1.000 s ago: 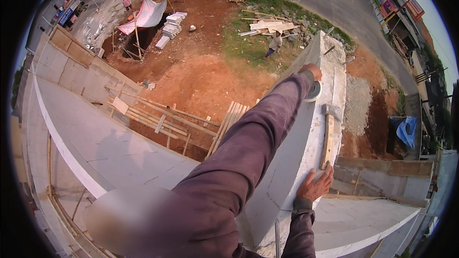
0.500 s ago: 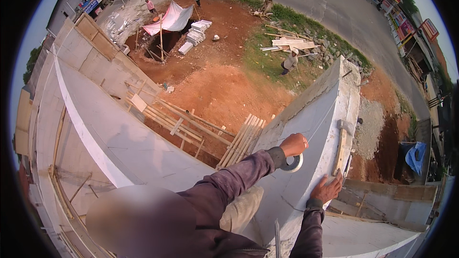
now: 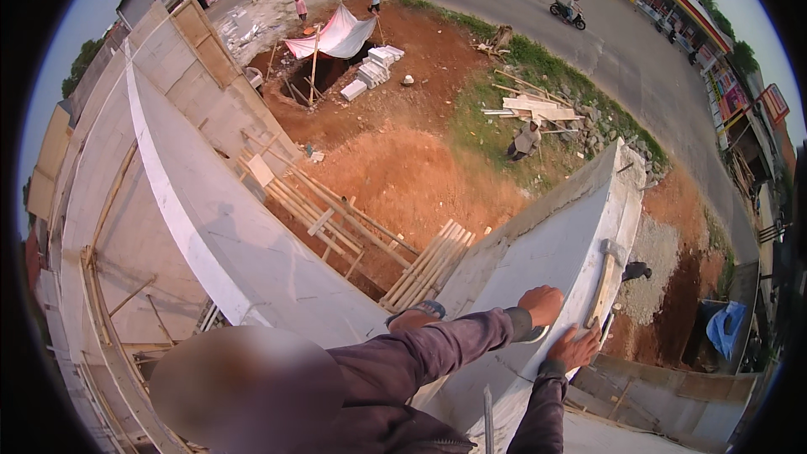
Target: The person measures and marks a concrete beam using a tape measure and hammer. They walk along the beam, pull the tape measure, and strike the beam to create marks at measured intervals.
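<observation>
My left hand [image 3: 542,306] is a closed fist above the inner face of the pale block wall [image 3: 513,282]. Below its cuff shows part of a pale ring-shaped roll [image 3: 536,334], mostly hidden by the sleeve. My right hand [image 3: 575,348] lies with fingers stretched out on the top edge of the wall. Its fingertips are at the handle end of a hammer [image 3: 600,287], which rests along the wall top with its head pointing away from me. I cannot tell whether they touch the handle.
A sandalled foot [image 3: 418,316] shows beside my left forearm. Bamboo poles [image 3: 433,265] lean below, over red soil. A metal bar [image 3: 488,420] stands upright near my body. A curved white wall edge [image 3: 181,223] runs left. Below, a person [image 3: 525,141] stands near stacked boards [image 3: 542,108].
My left fist has moved right and down, closer to the right hand, and the roll is now mostly covered. My right hand stays on the wall top. A sandalled foot has come into view.
</observation>
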{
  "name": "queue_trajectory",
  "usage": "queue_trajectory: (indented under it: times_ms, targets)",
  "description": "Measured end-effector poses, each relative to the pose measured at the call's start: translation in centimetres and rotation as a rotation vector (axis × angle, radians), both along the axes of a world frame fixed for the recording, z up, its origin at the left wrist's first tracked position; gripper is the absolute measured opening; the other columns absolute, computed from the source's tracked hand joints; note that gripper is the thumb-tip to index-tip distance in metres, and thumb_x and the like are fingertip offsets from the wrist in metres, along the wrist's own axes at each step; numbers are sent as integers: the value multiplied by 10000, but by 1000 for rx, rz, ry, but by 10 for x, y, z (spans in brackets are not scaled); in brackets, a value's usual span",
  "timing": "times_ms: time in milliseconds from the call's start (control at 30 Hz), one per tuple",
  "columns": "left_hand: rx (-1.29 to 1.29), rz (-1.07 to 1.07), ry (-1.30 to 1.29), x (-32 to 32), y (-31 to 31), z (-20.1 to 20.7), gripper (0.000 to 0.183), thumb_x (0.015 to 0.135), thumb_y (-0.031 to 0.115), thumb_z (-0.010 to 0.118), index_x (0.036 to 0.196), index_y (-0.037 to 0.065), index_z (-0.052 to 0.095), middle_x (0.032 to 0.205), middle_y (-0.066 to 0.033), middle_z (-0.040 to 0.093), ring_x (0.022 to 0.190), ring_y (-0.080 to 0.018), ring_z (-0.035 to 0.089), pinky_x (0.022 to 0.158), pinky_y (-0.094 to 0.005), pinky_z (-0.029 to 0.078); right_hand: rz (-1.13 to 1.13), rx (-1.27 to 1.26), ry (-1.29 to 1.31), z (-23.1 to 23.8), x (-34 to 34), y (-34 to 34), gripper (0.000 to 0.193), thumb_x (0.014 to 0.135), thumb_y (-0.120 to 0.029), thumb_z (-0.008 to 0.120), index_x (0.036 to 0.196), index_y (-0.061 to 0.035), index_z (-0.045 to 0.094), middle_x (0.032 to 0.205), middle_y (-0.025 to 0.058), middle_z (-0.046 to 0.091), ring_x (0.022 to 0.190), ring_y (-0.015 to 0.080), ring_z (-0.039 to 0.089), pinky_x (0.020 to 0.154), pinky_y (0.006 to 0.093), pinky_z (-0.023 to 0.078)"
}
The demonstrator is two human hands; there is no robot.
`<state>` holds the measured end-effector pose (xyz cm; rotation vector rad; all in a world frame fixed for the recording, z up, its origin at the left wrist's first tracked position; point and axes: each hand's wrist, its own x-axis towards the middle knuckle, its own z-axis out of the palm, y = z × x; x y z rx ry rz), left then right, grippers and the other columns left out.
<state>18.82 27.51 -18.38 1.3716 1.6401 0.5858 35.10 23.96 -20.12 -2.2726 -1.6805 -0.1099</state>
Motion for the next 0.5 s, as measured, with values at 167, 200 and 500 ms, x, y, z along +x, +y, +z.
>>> queue_trajectory:
  times_ms: [167, 200, 500]
  targets:
    - [15, -136, -202, -5, -27, 21, 226, 865, 183, 551, 859, 40, 726, 838, -203, 709, 830, -375, 690, 760, -469, 515, 3, 10, -25, 1, -1, -1, 600, 945, -413, 492, 1490, -194, 373, 1501, 79, 398, 1412, 297, 328, 1066, 540, 323]
    - [15, -157, -280, -5, -48, 27, 227, 853, 172, 552, 841, 35, 733, 799, -203, 709, 789, -365, 696, 745, -454, 515, -4, 9, -43, -1, 0, 0, 604, 948, -428, 485, 1494, -200, 367, 1500, 70, 397, 1408, 295, 334, 1049, 550, 338]
    - [-47, -372, -657, -37, -206, 88, 225, 813, 134, 507, 843, 26, 702, 739, -108, 676, 699, -235, 656, 647, -381, 485, 194, -190, 65, 2, 40, 21, 680, 840, -305, 676, 1456, -143, 438, 1396, 232, 487, 1315, 383, 447, 1078, 504, 384]
